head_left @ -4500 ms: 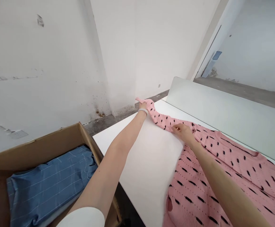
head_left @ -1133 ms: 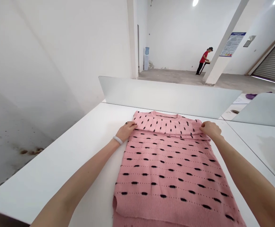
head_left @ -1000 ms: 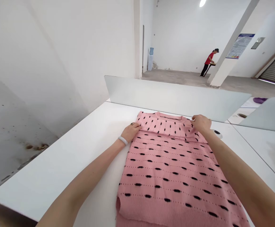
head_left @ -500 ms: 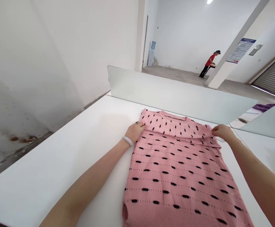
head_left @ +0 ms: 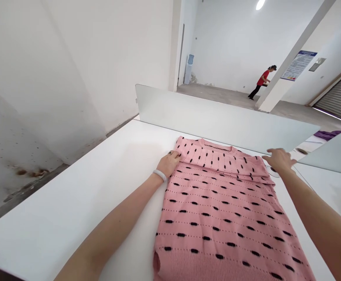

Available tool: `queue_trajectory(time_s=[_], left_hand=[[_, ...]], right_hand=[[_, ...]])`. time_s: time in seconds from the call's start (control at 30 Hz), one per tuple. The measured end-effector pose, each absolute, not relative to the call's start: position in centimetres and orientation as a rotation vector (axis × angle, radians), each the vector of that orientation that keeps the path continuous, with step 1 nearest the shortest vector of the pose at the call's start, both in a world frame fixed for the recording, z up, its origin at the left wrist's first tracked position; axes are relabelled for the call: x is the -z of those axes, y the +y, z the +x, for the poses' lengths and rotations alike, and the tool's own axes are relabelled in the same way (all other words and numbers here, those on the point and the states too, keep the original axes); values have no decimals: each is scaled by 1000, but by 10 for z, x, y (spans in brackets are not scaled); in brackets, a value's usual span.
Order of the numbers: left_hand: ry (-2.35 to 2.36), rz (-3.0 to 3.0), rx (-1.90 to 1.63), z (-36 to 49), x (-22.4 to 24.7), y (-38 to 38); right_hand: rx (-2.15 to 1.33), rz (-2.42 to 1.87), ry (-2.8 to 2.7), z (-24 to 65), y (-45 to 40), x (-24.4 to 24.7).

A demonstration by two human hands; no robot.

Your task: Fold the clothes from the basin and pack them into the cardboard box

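A pink knit sweater (head_left: 223, 214) with rows of black dashes lies flat on the white table (head_left: 79, 195), its collar end folded over in a band. My left hand (head_left: 168, 164) rests on that fold near the left shoulder, fingers curled over the folded edge. A jade-like bangle circles the wrist. My right hand (head_left: 279, 160) is off the cloth, hovering with spread fingers just beyond the sweater's right shoulder. The sweater's lower hem runs out of view at the bottom.
A frosted divider panel (head_left: 225, 121) stands along the table's far edge. A round cable grommet (head_left: 272, 169) sits near my right hand. A person in a red shirt (head_left: 264, 80) stands far off. Purple cloth (head_left: 328, 135) lies on another table beyond the panel.
My right hand has let go of the folded shoulder and lifted away to the right. Over the earlier frames the sweater went from a loose diagonal spread to flat with its top folded over.
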State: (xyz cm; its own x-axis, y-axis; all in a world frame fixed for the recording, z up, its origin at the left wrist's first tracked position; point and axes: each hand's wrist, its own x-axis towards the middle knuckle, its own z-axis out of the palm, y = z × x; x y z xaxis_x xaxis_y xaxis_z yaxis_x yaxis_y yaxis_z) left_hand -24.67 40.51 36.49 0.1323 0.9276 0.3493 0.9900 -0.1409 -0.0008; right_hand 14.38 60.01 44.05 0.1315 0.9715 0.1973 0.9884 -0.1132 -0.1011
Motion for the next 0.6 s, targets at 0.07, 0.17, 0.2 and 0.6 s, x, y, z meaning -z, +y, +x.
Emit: queue_trajectory(time_s=[0.07, 0.17, 0.2, 0.6], left_hand=[[-1908, -2135, 429, -247, -364, 405], [-1918, -2103, 461, -249, -363, 404], [-1915, -2106, 467, -249, -363, 403], [-1907, -2128, 404, -250, -364, 405]], right_hand=[[11, -2034, -2056, 101, 607, -452], [-307, -1571, -2286, 15, 612, -451], [-347, -1495, -2322, -15, 612, -447], [-472, -1232, -2477, -170, 607, -387]])
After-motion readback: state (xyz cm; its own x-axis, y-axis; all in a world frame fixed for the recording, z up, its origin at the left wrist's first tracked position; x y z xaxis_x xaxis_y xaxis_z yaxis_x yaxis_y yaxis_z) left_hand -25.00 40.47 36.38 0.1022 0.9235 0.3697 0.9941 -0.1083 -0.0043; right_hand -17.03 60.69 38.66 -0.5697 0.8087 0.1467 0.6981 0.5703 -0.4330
